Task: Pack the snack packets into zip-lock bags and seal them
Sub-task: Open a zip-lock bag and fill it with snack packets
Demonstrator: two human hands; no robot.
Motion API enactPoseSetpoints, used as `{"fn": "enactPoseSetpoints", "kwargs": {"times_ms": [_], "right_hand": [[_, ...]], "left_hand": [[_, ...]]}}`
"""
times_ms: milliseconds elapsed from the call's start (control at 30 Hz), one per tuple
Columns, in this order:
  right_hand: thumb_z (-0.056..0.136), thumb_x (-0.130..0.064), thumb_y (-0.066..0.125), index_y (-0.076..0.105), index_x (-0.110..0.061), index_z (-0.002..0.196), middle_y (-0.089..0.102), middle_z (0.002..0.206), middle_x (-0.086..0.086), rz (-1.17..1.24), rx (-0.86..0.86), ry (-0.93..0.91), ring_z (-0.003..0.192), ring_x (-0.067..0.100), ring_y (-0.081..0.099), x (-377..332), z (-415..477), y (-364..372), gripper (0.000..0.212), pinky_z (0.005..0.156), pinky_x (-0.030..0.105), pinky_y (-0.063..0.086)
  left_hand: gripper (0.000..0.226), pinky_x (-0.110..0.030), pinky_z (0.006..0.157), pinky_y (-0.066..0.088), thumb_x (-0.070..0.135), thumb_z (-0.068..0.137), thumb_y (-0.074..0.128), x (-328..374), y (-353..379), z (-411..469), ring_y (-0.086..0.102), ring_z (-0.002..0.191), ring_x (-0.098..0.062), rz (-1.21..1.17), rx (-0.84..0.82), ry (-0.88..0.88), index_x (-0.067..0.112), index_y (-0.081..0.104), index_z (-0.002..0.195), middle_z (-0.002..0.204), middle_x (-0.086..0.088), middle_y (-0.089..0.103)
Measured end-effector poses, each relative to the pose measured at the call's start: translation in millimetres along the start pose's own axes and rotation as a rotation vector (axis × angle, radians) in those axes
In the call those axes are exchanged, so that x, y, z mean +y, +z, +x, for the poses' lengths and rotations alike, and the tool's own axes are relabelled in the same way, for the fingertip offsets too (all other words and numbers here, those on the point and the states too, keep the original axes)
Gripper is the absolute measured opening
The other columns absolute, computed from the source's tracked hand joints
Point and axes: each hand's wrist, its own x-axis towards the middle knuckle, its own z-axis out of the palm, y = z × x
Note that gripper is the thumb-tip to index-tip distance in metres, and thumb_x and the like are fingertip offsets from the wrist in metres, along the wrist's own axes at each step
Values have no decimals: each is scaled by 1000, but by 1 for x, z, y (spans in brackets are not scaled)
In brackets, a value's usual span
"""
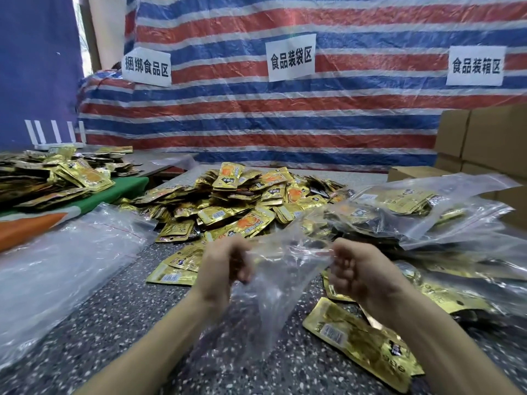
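- My left hand (pixel 225 266): fingers curled, pinching one side of the mouth of an empty clear bag (pixel 273 283).
- My right hand (pixel 356 269): fingers curled, pinching the opposite side of the same mouth.
- Empty clear bag: held up between both hands, above the speckled table (pixel 119 317); its body hangs down toward me, nothing inside.
- Snack packets (pixel 242 201): gold, heaped loose on the table just beyond my hands; a few lie flat near my right forearm (pixel 362 346).
- Filled bags (pixel 407 206): clear, holding packets, piled to the right of the heap.
- Spare empty bags (pixel 65 252): stacked flat at my left.
- Cardboard boxes (pixel 484 138): stacked at far right.
- Step in hand, as I judge it: parting the mouth of a fresh bag; no packet is loaded yet.
- Next move calls for: one hand keeping the mouth wide while the other reaches to the heap for packets; sealing comes after.
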Motion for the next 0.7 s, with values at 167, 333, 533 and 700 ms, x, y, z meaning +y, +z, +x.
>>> {"fn": "enactPoseSetpoints", "kwargs": {"times_ms": [167, 333, 533, 700], "right_hand": [[83, -6, 57, 57, -18, 40, 50, 48, 4, -102, 94, -129, 43, 16, 45, 3, 1, 0, 45, 42, 24, 34], [85, -5, 58, 73, -16, 50, 62, 59, 5, -61, 75, -143, 44, 9, 51, 2, 1, 1, 39, 39, 20, 35], [84, -11, 64, 70, -16, 48, 55, 53, 4, -63, 71, -137, 45, 14, 49, -1, -1, 0, 36, 41, 21, 34], [81, -12, 68, 71, -14, 50, 48, 53, 7, -34, 60, -138, 39, 12, 48, -1, 2, -2, 31, 39, 20, 33]], "left_hand": [[30, -20, 44, 38, 25, 73, 62, 2, -10, 2, 38, 39, -16, 93, 16, 190, 16, 52, 47, 43, -4, 46], [41, -23, 46, 40, 50, 83, 55, -5, -12, 6, 47, 49, -19, 191, 7, 261, 13, 59, 68, 57, -7, 54], [9, -26, 65, 46, 21, 89, 69, -20, -14, 65, 59, 79, -12, 936, 165, 140, 23, 61, 93, 94, 6, 62], [51, -31, 73, 43, 26, 77, 71, -33, -15, 109, 56, 95, -18, 1304, 192, -71, 24, 55, 126, 118, 1, 58]]}}
